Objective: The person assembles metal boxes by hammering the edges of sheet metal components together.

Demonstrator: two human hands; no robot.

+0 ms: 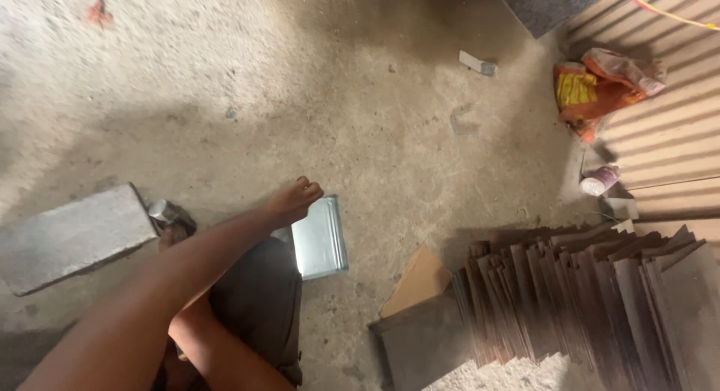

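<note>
- I'm looking down at a rough concrete floor [360,106], grey and dusty, taking up most of the view, with shadow falling across its upper middle.
- A corrugated wall or sheet [675,128], pale brown with even ridges, is running along the right edge.
- A fanned stack of thin, dark rusty metal sheets [592,301] is lying at lower right, the pieces overlapping like cards, with a flat tan board [420,280] poking out at its left end.
- A rectangular grey concrete block [71,237] is resting on the floor at left.
- My left arm is reaching forward across dark shorts [259,301], and the left hand [294,200] is closing its grip loosely on the top left corner of a shiny galvanised metal sheet [321,237]; the fingers are curled, though I cannot tell how firmly they are gripping.
- That sheet is small, smooth and rectangular with a folded rim, lying flat on the floor just right of the knee, well apart from the rusty stack.
- My right hand [174,235] is mostly hidden behind the left arm; it seems to be wrapped around a hammer with a bright steel head [166,211], just beside the block.
- A crumpled orange and yellow bag [592,91] is lying by the wall.
- A small pale bottle [600,181] is lying below it.
- A little metal scrap [478,63] is sitting near the top.
</note>
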